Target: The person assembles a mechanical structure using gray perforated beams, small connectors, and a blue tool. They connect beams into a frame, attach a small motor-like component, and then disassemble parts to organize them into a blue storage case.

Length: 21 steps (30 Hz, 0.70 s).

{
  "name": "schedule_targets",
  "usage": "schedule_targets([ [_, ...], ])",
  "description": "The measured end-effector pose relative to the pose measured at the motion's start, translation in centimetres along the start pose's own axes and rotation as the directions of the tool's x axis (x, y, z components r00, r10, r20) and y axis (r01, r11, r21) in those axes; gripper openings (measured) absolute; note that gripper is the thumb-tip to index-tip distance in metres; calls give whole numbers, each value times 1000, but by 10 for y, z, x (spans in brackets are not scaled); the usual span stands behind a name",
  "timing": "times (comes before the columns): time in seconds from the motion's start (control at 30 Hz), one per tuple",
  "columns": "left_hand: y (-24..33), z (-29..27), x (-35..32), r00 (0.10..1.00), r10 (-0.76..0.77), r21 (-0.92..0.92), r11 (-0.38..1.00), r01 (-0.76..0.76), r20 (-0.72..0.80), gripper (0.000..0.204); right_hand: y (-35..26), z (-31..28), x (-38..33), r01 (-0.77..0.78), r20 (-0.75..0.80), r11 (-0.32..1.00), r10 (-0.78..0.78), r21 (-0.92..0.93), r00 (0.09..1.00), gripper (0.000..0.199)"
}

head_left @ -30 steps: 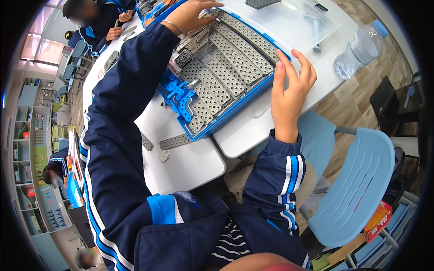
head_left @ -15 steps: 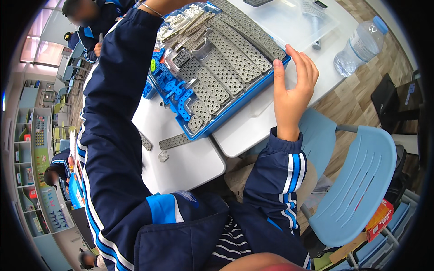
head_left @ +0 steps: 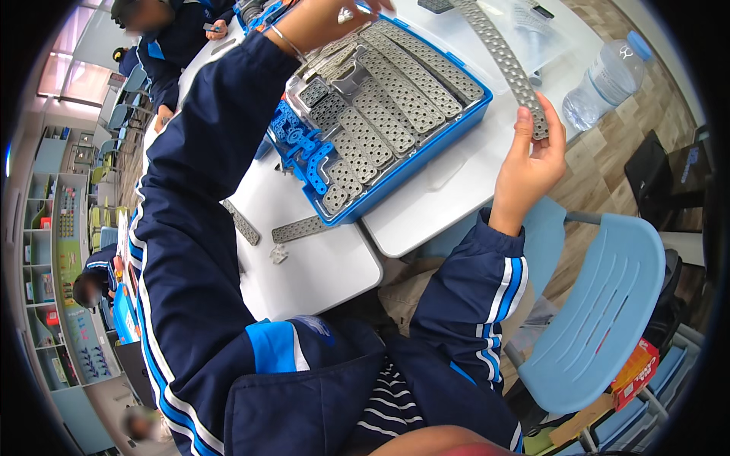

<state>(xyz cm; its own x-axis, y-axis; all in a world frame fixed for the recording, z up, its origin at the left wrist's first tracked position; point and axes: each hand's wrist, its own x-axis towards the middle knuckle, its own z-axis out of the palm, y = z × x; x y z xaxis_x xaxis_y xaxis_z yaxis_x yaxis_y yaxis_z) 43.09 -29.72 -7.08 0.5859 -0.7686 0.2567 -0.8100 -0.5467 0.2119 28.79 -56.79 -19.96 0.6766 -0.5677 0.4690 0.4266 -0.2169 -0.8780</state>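
Note:
My right hand (head_left: 530, 171) pinches the lower end of a long grey perforated strip (head_left: 502, 57) between thumb and fingers. The strip stands up from the hand, tilted to the left, just right of a blue parts box (head_left: 411, 169). Inside that box lie rows of grey perforated plates (head_left: 391, 99) and, at its left end, blue connector parts (head_left: 293, 144). My left hand (head_left: 323, 24) is over the box's far left corner, with white parts close under it. Its fingertips are partly cut off by the upper edge, so its grip is unclear.
Loose grey strips (head_left: 299, 229) and a small clear piece (head_left: 279, 254) lie on the white table (head_left: 327, 277). A translucent lid (head_left: 464, 30) and a water bottle (head_left: 604, 80) are at the far right. A blue chair (head_left: 597, 311) stands right; other people sit at the left.
My right hand has moved right and now holds the grey strip; it was empty beside the box before. My left hand has shifted right and lower in view. The box appears slightly further right.

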Motion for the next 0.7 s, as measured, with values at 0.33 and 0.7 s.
schedule_targets([
  [0.33,-19,43,-37,983,148,117,980,-160,111,53,1,-6,3,-102,-23,993,103,54,994,25],
  [0.7,-8,43,-26,982,175,124,975,-183,74,39,1,-6,2,-103,-16,993,104,55,994,26],
])
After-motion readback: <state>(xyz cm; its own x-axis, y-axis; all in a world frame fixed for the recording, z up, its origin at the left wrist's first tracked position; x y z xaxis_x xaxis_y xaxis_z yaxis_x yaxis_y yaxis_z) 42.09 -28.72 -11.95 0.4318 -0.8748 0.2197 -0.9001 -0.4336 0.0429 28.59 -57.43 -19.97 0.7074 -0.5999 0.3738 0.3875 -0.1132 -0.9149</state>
